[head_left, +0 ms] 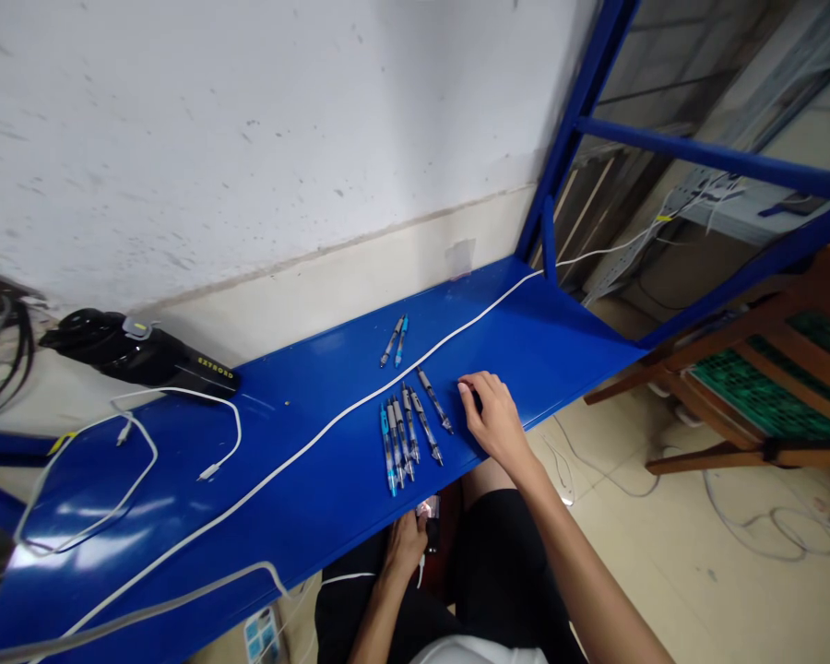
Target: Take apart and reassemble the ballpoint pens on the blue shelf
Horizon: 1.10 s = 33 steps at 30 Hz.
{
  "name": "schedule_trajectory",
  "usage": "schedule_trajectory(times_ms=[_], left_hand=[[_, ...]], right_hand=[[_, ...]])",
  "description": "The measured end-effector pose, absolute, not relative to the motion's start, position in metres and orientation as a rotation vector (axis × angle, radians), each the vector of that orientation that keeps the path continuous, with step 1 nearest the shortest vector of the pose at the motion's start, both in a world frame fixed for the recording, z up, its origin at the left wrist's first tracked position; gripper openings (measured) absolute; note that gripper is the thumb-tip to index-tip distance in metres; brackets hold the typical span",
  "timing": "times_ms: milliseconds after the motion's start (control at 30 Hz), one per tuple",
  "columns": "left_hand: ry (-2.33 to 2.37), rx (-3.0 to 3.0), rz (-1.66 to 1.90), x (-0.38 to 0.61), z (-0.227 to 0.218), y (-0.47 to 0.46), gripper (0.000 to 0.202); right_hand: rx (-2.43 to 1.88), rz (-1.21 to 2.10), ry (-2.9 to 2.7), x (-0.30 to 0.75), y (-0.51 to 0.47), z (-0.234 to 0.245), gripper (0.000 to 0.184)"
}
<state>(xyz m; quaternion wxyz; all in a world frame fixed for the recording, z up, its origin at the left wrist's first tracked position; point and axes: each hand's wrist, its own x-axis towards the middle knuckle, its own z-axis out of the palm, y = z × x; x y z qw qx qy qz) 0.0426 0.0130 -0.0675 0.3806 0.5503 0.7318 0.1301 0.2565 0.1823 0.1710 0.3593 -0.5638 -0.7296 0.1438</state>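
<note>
1. A blue table [526,341] stretches before you along the wall, carrying eight pens in two groups, with a white cable [456,333] running between them.
2. A black bottle [158,359] sits at your left by the wall, lid on; its dark sides hide whatever it may contain.
3. Your right hand [492,417] is poised at the table's near edge, just beside the pens, fingers loosely curled and nothing visible in its grasp.
4. Your left hand [407,546], below the table edge, appears closed on a small dark object [432,535], too obscured to identify.
5. Six pens [412,429] fan out on your side of the cable, one light blue, the others grey and dark. They look light, stiff and hard to damage, though smooth barrels could roll or slip; mid-barrel seems the surest hold, pinched between thumb and forefinger.
6. Beyond the cable, a grey pen [391,341] and a light-blue pen [401,341] lie side by side, likely handling the same way.
</note>
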Motion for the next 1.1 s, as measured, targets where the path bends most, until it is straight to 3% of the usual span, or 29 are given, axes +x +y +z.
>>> schedule_trajectory(times_ms=[300, 533, 933, 1100], left_hand=[[1.868, 1.380, 0.503, 0.028, -0.083, 0.023, 0.049], [1.878, 1.323, 0.444, 0.028, -0.084, 0.024, 0.049], [1.870, 1.191, 0.261, 0.035, -0.070, 0.018, 0.095], [1.824, 1.173, 0.293, 0.036, -0.061, 0.018, 0.091]], right_hand=[[-1.455, 0.363, -1.884, 0.257, 0.182, 0.170, 0.029], [-1.464, 0.360, -1.883, 0.258, 0.183, 0.168, 0.029], [-1.463, 0.365, -1.874, 0.257, 0.182, 0.170, 0.028], [-1.469, 0.373, -1.872, 0.258, 0.182, 0.170, 0.028]])
